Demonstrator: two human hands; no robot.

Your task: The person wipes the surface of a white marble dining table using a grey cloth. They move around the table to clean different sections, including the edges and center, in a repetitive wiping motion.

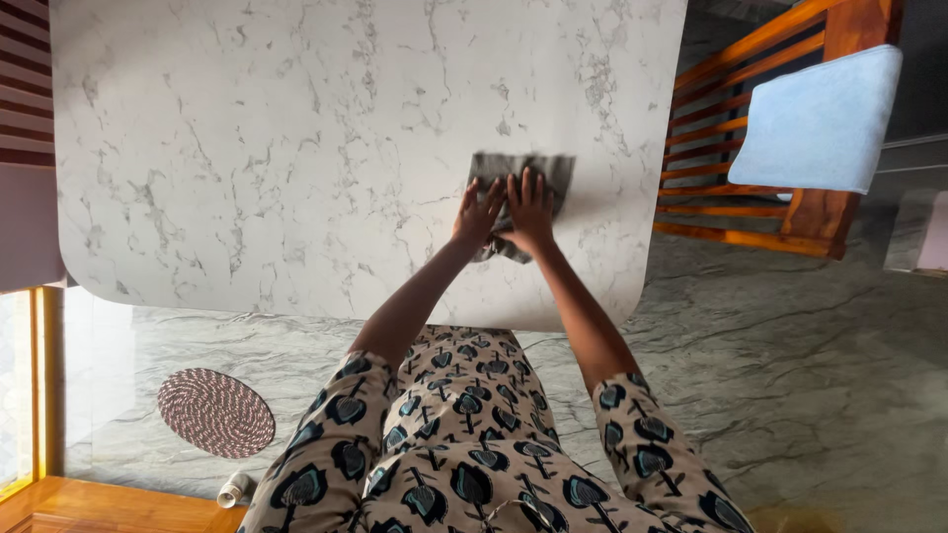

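Nearest the camera, on the grey stone floor, there's a round woven mat and a small white roll off to the left. Further out, both arms reach over the near edge of the white marble table. The left hand and right hand lie side by side, fingers spread flat, pressing down on a grey cloth near the table's right edge, not gripping it. I'd say wiping goes best with the palms kept flat and the cloth spread out, overlapping passes, since the cloth looks bunched under the wrists. Beyond the right edge stands a wooden chair with a blue cushion.
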